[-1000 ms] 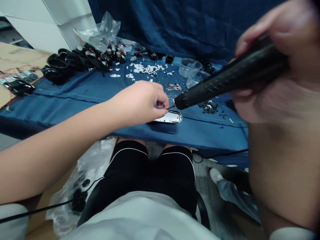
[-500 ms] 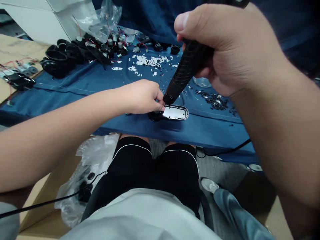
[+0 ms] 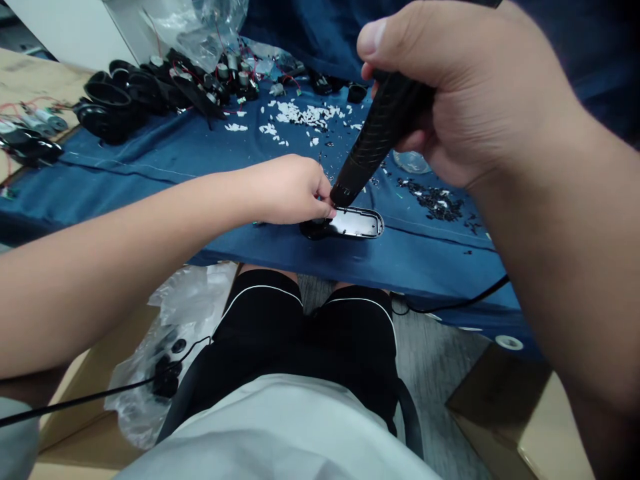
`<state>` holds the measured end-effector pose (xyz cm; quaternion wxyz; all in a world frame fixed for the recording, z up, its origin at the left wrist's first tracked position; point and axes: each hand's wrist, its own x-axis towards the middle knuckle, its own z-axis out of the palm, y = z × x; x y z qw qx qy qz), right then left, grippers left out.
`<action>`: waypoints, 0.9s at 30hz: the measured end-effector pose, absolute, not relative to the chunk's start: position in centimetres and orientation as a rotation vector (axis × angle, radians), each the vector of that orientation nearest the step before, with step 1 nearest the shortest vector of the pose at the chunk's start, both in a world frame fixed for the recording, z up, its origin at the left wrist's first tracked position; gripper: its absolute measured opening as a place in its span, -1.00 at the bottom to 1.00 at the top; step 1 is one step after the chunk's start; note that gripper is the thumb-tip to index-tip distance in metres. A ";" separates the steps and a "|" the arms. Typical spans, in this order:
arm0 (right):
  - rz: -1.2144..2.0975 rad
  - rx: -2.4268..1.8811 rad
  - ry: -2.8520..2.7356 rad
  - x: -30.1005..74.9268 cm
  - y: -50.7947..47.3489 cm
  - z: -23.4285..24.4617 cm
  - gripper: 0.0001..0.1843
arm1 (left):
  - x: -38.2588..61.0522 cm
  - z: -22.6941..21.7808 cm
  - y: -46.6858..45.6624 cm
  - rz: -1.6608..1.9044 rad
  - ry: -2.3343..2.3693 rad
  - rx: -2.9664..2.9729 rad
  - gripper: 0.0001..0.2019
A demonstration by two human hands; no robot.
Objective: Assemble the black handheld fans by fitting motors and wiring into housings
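Note:
In my right hand [image 3: 465,93] is a black electric screwdriver [image 3: 367,143] with a ribbed grip, its fingers wrapped round it and the thumb along the top. It slants down to the left, its lower end over a black plastic housing [image 3: 357,223]. The housing lies on the blue cloth, long and rounded, with a pale, shiny inside facing up. My left hand [image 3: 300,190] is closed in a pinch over the housing's left part, fingertips right beside the screwdriver's lower end. Whatever the fingertips pinch is hidden, as is the driver's tip.
White small parts [image 3: 305,115] and black small parts [image 3: 440,201] lie scattered on the blue cloth [image 3: 425,250]. Black housings [image 3: 107,100] and wired motors [image 3: 230,73] are heaped at back left. A clear round container [image 3: 411,161] stands near my right hand. Cardboard boxes [image 3: 500,400] flank my legs.
The view has shifted slightly. Both hands and the screwdriver keep their places at the housing. The other person's leg and shoe at lower right have gone from view, showing a cardboard box.

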<state>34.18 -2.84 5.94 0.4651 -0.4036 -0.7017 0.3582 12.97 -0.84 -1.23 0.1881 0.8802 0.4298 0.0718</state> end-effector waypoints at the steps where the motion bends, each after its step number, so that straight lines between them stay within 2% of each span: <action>1: 0.871 -0.978 -1.732 34.1 -2.9 5.9 -0.64 | 12.9 -1.0 -1.0 0.151 1.216 2.466 -0.79; 5: 0.842 -1.007 -1.701 33.7 -3.1 5.8 -0.75 | 11.0 -1.5 -2.4 0.297 1.070 2.530 -0.74; 9: 0.843 -1.072 -1.638 33.1 -3.4 6.0 -0.87 | 8.4 -3.9 -4.0 0.671 1.090 2.250 -0.47; 13: 0.868 -1.041 -1.641 32.6 -3.6 5.9 -0.93 | 9.0 -5.8 -3.6 0.526 1.136 2.358 -0.18; 18: 0.809 -1.024 -1.718 32.2 -4.1 5.7 -0.89 | 10.5 -6.2 -2.3 0.460 1.059 2.495 -0.41; 27: 0.727 -1.024 -1.782 30.9 -4.8 5.5 -0.84 | 10.0 -7.3 -2.3 0.553 0.996 2.551 -0.52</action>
